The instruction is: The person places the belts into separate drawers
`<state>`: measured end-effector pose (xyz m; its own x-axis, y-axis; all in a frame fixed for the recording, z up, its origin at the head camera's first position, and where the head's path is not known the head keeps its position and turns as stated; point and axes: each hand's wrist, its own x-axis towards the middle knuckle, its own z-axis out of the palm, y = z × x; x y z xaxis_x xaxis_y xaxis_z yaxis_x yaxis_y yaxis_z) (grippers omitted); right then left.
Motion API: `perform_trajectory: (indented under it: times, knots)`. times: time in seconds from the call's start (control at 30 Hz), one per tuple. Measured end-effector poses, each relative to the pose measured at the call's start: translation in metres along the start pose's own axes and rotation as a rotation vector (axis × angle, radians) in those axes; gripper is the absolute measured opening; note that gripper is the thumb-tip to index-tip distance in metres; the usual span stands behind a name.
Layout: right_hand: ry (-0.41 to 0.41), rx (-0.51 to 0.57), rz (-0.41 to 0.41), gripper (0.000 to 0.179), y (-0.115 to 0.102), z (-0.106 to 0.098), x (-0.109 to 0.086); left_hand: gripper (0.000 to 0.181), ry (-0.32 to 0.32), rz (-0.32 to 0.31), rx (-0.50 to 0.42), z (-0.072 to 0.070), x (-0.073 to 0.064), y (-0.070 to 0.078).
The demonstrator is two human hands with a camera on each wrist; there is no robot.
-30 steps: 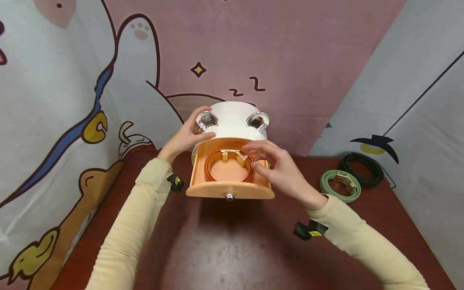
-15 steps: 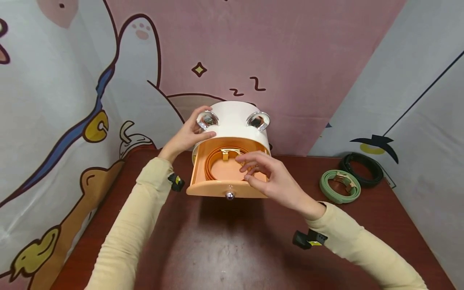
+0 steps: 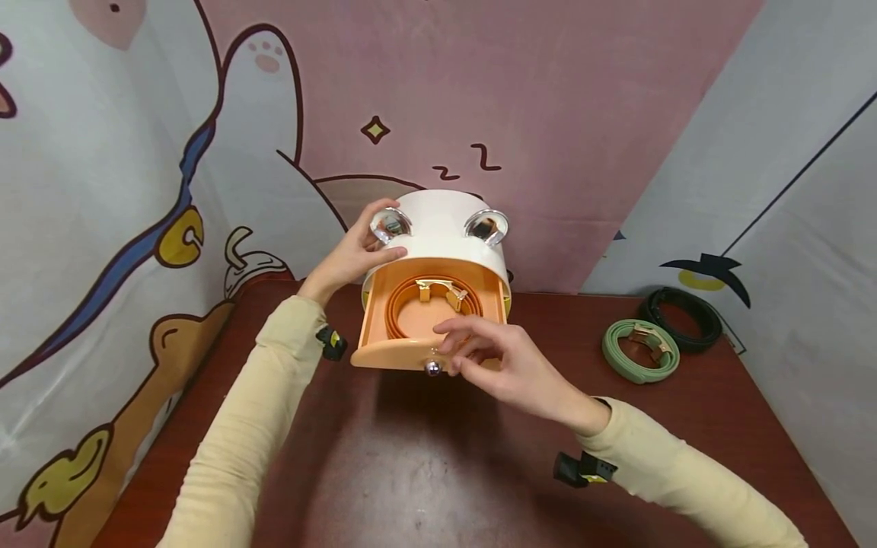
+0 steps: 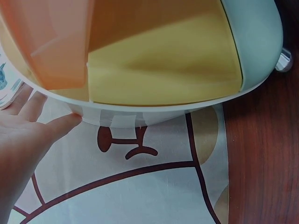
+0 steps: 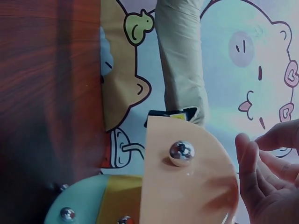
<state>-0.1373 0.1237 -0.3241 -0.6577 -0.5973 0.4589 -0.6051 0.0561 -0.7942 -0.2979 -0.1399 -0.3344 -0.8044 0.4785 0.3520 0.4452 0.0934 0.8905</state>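
In head view, a coiled orange belt [image 3: 393,310] is cradled by a peach drawer [image 3: 384,356]; left wrist, curved white shell [image 4: 140,108] braced by spread left hand [image 4: 29,131]; right wrist, round chrome knob [image 5: 181,151] flanked, ungripped, by slack right hand [image 5: 268,179].

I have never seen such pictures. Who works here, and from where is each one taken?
No machine works here: these are a person's left hand and right hand, both bare. One camera on the head looks forward and down; one on each wrist looks at that hand's work. On the reddish-brown table stands a white rounded cabinet with two shiny silver domes. Its pale orange, curved-front drawer is pulled out, and a coiled orange belt with gold-coloured buckle parts lies inside. The left hand rests on the cabinet beside one dome. The right hand is near the drawer's round silver knob and holds nothing. To the right lie a coiled pale green belt and a coiled black belt.
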Motion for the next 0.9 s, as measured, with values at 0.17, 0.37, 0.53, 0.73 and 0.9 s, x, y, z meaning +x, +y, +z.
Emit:
perform_trajectory:
  times: [0.17,0.37,0.53,0.73,0.9]
  knots:
    - [-0.037,0.018,0.01,0.032,0.003,0.006,-0.005,0.072,0.017,-0.002,0.024,-0.002,0.0,-0.004]
    - [-0.047,0.047,0.064,0.031,0.008,0.013,-0.011,0.071,0.014,-0.001,0.001,-0.004,0.0,-0.003]
    - [-0.037,0.062,0.088,0.032,0.014,0.02,-0.015,0.07,0.011,-0.004,-0.005,-0.003,0.0,-0.004]
    - [-0.016,0.06,0.121,0.031,0.022,0.025,-0.018,0.07,0.013,-0.007,0.009,-0.002,0.0,-0.004]
    - [-0.009,0.036,0.134,0.031,0.029,0.029,-0.021,0.07,0.011,-0.004,0.001,-0.001,0.0,-0.003]
